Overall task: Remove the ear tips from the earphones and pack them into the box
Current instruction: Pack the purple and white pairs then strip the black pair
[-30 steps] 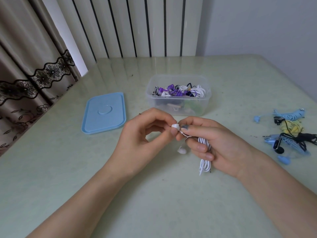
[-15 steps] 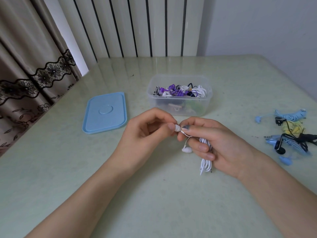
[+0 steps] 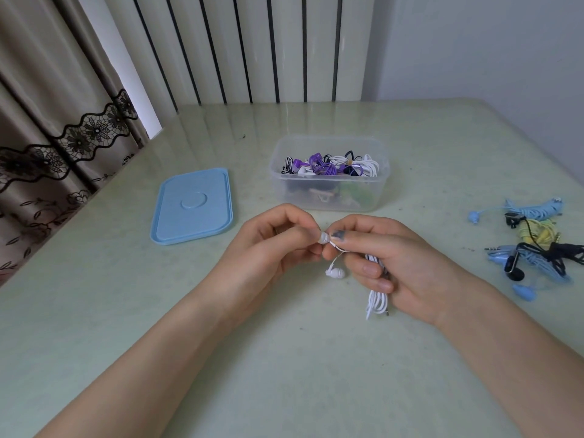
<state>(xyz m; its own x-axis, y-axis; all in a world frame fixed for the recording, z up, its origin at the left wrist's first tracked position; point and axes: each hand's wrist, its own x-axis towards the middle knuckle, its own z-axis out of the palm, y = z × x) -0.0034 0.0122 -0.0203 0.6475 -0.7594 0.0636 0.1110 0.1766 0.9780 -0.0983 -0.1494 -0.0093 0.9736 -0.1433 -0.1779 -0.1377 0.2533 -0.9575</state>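
Note:
My right hand point(image 3: 388, 260) grips a coiled white earphone cable point(image 3: 376, 301) and pinches one white earbud point(image 3: 324, 238) between thumb and forefinger. My left hand point(image 3: 271, 248) pinches the tip of that same earbud from the left. The second white earbud point(image 3: 335, 273) hangs below between my hands, near the table. Behind my hands stands the clear plastic box point(image 3: 328, 197), open, with purple, white and black earphones inside.
A light blue lid point(image 3: 192, 205) lies flat left of the box. A tangle of blue, yellow and black earphones point(image 3: 534, 245) lies on the table at the right. Curtains hang at the far left beyond the table edge.
My left fingers have closed tighter around the earbud's tip. The hanging second earbud has swung slightly. Both hands stay in about the same place.

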